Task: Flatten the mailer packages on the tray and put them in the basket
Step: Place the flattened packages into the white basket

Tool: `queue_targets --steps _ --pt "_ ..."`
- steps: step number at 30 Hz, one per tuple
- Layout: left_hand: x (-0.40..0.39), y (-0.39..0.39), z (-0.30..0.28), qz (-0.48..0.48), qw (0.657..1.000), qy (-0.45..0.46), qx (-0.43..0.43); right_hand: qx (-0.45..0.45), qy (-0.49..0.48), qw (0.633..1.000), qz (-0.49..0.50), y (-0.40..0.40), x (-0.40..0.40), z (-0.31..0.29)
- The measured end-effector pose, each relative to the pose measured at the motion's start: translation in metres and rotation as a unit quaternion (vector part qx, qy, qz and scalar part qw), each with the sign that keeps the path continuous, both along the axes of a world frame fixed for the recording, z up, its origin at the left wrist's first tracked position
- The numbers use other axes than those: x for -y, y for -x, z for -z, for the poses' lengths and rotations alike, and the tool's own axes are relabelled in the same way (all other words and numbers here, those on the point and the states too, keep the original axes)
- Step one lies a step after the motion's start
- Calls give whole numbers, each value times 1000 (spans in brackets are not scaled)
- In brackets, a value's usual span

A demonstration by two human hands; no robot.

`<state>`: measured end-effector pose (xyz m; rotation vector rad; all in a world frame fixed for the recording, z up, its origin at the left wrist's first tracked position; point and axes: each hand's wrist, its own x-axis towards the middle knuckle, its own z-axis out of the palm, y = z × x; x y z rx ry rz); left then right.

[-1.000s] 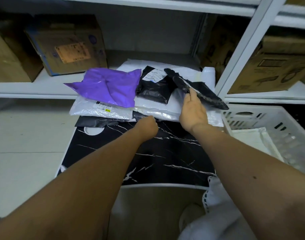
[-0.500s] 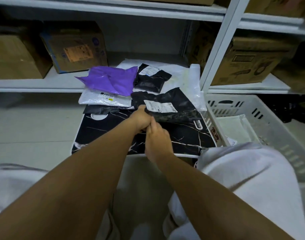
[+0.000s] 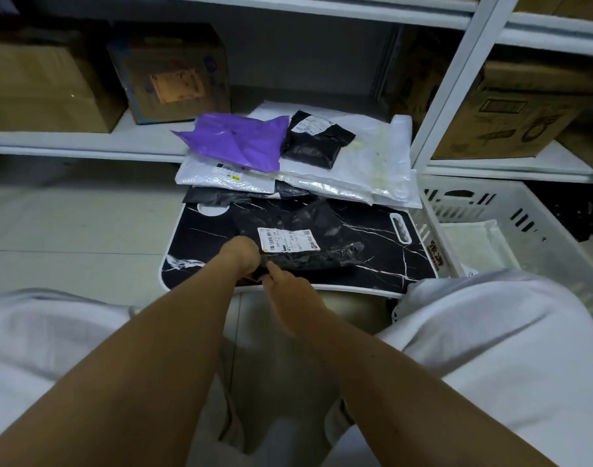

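A black mailer with a white label lies on the black marble-patterned tray. My left hand and my right hand both pinch its near left corner at the tray's front edge. At the tray's far end lies a pile: a purple mailer, a small black mailer, a white mailer and a large white mailer. The white slotted basket stands to the right of the tray and holds a white mailer.
White metal shelving rises behind the tray, with cardboard boxes on its low shelf. My knees in white cloth flank the tray's near edge. Pale tiled floor lies to the left.
My right hand lifted the black mailer off the pile and drew it onto the tray's near half. Both hands then met at its near corner, where they remain.
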<state>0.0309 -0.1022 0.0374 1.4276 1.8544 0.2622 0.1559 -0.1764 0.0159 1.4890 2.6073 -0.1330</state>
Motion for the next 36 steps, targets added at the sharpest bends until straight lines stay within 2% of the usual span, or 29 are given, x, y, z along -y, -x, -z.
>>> queue_targets --steps 4,7,8,9,11,13,14,21,24,28,32,34,36 --pt "-4 4 1 54 990 -29 -127 3 33 999 -1 -2 -10 6" --pt "-11 5 11 74 981 -40 -175 -36 5 998 59 -7 -18 11" --pt "-11 4 15 67 979 -47 -187 -64 -31 994 83 -8 -21 14" --pt "-12 2 19 58 975 -69 -204 -93 -92 986 105 -8 -27 19" --pt "-10 0 27 45 949 -171 -260 -136 -178 966 125 -8 -35 31" --pt "-13 2 33 76 911 -260 -311 -163 -201 957 133 -5 -42 40" --pt "-16 4 37 107 901 -268 -325 -170 -187 959 132 -1 -45 45" --pt "-49 23 57 279 873 -152 -371 -98 -42 985 134 33 -59 64" --pt "-43 27 72 314 872 -101 -361 -81 -43 988 127 28 -54 76" --pt "-37 27 82 299 894 -72 -325 -78 -68 988 114 25 -54 84" --pt "-45 21 78 259 908 -124 -307 -85 -57 987 121 26 -55 86" --pt "-52 14 75 250 896 -182 -319 -124 -62 983 118 24 -63 85" --pt "-62 4 70 250 889 -202 -325 -165 -59 978 109 19 -77 80"
